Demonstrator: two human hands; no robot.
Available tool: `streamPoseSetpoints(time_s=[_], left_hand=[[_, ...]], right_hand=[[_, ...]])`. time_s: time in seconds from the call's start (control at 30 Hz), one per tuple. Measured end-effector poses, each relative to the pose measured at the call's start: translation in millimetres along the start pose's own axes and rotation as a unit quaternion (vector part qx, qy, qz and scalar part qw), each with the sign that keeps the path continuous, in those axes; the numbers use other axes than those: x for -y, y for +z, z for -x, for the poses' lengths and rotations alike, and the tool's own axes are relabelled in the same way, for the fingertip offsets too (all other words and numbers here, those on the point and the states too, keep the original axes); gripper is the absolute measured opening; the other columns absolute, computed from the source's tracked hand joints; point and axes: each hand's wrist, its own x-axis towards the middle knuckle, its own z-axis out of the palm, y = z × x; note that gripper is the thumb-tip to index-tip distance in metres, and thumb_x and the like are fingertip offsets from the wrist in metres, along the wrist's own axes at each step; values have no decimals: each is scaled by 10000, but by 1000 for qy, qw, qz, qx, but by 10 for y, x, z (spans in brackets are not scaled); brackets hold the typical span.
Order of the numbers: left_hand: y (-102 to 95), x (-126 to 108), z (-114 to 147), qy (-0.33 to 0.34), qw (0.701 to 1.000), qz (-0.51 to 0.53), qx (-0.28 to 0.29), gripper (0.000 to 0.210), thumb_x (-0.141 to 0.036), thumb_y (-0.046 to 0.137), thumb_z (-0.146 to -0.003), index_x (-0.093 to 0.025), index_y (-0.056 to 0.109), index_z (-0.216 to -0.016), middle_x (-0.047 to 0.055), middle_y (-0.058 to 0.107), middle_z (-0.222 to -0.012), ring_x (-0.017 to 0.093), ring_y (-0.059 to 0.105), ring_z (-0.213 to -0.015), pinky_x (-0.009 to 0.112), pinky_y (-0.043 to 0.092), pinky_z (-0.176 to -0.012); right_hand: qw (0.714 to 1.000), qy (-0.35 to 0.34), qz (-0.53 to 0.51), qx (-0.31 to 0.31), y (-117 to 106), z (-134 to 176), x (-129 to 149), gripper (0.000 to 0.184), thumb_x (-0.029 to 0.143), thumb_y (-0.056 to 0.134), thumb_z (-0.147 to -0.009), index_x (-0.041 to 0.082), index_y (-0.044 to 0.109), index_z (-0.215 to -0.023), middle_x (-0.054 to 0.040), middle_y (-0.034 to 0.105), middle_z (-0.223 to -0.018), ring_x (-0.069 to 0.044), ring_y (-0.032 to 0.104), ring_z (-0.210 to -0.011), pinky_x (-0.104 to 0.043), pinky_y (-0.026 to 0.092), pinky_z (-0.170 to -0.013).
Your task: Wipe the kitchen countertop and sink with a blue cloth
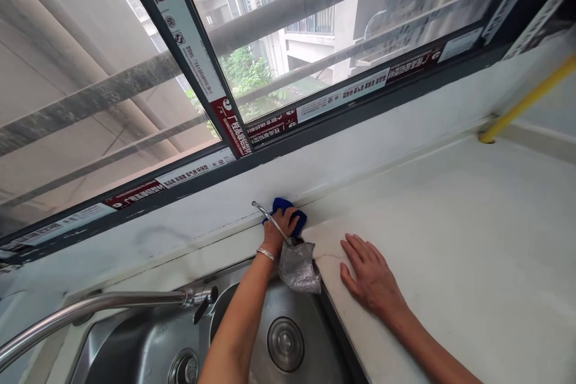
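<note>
At lower left of frame, faucet point(103, 303) juts over steel sink point(135, 342); left arm could bump it. Centre: left hand point(279, 229) closed on blue cloth point(285, 209), pressed to wall seam w/ thin metal rod point(270, 219) close by, could snag. Right of centre, right hand point(371, 276) flat, fingers spread on countertop point(450, 252).

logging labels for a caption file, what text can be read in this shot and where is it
"环保" on the white sticker strip running down the window frame's upright bar; the rest of that strip is too small.
Red and white stickers along the lower frame: Chinese print, too small and blurred to read.
Blue cloth, sink, faucet: no text.
</note>
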Motion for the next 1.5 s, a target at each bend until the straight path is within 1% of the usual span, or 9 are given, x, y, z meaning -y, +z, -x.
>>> streamPoseSetpoints(time_s=[0.13,0.3,0.47,0.57,0.7,0.87,0.97,1.17,1.5], left_hand=[[33,-59,-108,59,998,37,1,439,-487,437,-1000,-267,563,-1357,106,655,-1192,235,647,-1043,316,514,-839],[20,-154,-219,140,984,105,12,662,-507,569,-943,-271,361,-1526,97,651,-1275,259,644,-1139,341,539,-906],[-138,69,-169,157,974,164,8,713,-422,541,-972,-243,214,-1581,70,691,-1280,183,661,-1133,301,527,-977],[-219,329,53,88,981,168,-33,537,-363,414,-1016,-236,345,-1533,58,753,-1090,171,705,-947,309,543,-897],[-199,669,501,-71,977,139,-143,453,-297,247,-1028,-165,589,-1294,148,699,-1223,231,660,-1099,386,490,-984],[-55,791,831,-174,961,114,-180,351,-291,345,-990,-193,674,-1060,113,724,-1104,227,640,-1076,360,456,-1016],[-44,721,815,-235,950,99,-183,354,-288,347,-982,-192,685,-1032,121,725,-1081,237,632,-1076,354,449,-980],[-159,634,673,-339,925,84,-148,376,-389,360,-983,-240,705,-962,98,753,-1010,249,673,-909,335,431,-733],[-193,557,540,-434,890,67,-123,364,-383,390,-950,-273,735,-985,117,765,-988,294,693,-939,360,433,-741]], right_hand=[[1000,1,1,-8,10,-1,0,578,291,466,-959,115,386,-1504,-164,493,-1506,-294,435,-1408,-504,371,-1170],[1000,-2,6,-4,39,-5,-20,542,302,487,-940,107,461,-1445,-171,514,-1484,-294,442,-1403,-505,380,-1166],[1000,-5,10,-6,73,-8,-45,523,306,477,-940,120,474,-1429,-167,524,-1475,-288,463,-1387,-498,378,-1162],[1000,-10,12,-16,90,-6,-46,509,321,471,-948,117,487,-1414,-167,534,-1465,-291,472,-1378,-496,380,-1156],[999,-19,26,-26,101,-6,-43,496,322,462,-954,102,498,-1397,-173,548,-1447,-293,482,-1366,-492,388,-1145],[999,-14,34,-18,101,-13,-38,483,311,468,-943,105,514,-1378,-173,552,-1443,-292,485,-1361,-491,388,-1143],[999,-10,31,-17,95,-15,-24,488,303,466,-939,98,510,-1380,-177,548,-1447,-293,480,-1365,-492,382,-1146],[1000,-7,18,-23,82,-16,-17,490,285,469,-935,91,511,-1382,-174,541,-1456,-285,475,-1369,-480,366,-1159],[1000,-3,7,-11,78,11,-40,503,295,467,-941,109,483,-1408,-169,525,-1474,-278,458,-1385,-484,344,-1176]])
